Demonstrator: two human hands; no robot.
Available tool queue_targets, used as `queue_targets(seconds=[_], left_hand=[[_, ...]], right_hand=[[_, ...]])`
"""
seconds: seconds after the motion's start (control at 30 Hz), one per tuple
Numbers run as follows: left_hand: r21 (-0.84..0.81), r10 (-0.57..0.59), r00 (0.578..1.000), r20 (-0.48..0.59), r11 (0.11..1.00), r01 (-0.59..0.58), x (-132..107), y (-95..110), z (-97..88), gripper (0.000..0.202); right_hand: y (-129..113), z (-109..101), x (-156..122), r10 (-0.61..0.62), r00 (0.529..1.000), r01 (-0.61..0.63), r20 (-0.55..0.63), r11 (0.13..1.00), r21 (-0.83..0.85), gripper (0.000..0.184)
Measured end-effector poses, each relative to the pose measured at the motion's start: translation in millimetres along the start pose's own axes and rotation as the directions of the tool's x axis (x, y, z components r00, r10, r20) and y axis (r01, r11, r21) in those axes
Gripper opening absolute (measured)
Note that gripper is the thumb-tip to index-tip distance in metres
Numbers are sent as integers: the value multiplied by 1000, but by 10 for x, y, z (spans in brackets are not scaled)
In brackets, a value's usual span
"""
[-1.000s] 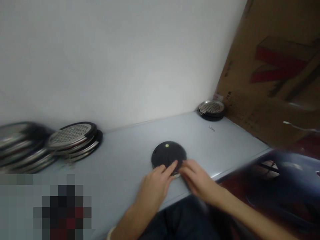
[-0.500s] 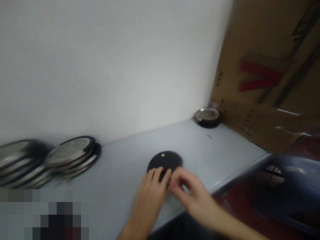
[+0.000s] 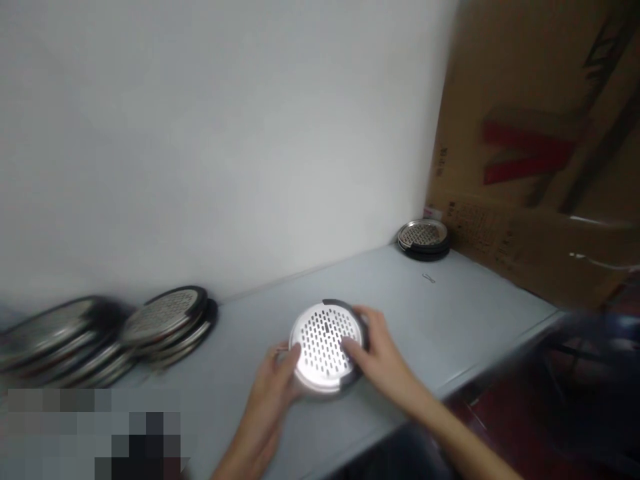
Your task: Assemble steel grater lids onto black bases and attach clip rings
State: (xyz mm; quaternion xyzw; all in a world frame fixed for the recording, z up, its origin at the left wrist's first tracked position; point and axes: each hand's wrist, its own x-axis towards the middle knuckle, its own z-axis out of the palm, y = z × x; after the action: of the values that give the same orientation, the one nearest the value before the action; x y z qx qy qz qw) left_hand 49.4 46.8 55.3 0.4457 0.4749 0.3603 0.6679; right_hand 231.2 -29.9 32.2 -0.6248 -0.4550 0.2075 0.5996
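Note:
A round perforated steel strainer disc with a black rim lies tilted just above or on the pale grey table, its bright holed face up. My left hand grips its near left edge. My right hand holds the right rim, with the thumb resting on the perforated face. Both hands hide parts of the rim, and the underside is out of sight.
Stacks of similar discs stand at the left, a blurred stack beyond them. Another stack sits in the far corner. A small metal clip lies nearby. A wall and cardboard sheet border the table.
The disc has flipped over: its black face with a yellow dot has given way to the perforated steel face. My hands have moved from its near edge to either side of it.

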Motion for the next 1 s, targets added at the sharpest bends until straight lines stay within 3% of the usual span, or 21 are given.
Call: queue_targets(seconds=[0.07,0.13,0.33,0.43,0.6,0.77,0.83,1.0], left_hand=[[-111,-93,995,28,989,96,-16,-108,-10,35],[-132,-150,986,74,978,159,-41,-169,-36,37],[56,-188,967,173,982,181,-142,-111,-199,74],[178,-156,973,171,976,126,-168,-84,-281,82],[421,-34,968,247,904,-76,-129,-114,-361,98],[639,90,963,252,732,-236,-66,-115,-280,77],[658,140,960,242,704,-268,-30,-132,-235,70],[617,182,957,226,734,-286,14,-214,-191,68]], right_hand=[[179,-8,71,148,988,-152,44,984,91,45],[307,-28,127,235,969,-244,75,958,149,44],[443,-32,210,224,973,-229,45,954,193,53],[431,8,195,156,987,-160,36,974,162,56],[411,19,124,-15,997,24,82,993,-115,56],[417,-34,121,12,995,9,101,979,-202,48],[406,-50,130,20,995,1,101,979,-206,46],[383,-52,154,17,993,6,115,980,-197,46]])
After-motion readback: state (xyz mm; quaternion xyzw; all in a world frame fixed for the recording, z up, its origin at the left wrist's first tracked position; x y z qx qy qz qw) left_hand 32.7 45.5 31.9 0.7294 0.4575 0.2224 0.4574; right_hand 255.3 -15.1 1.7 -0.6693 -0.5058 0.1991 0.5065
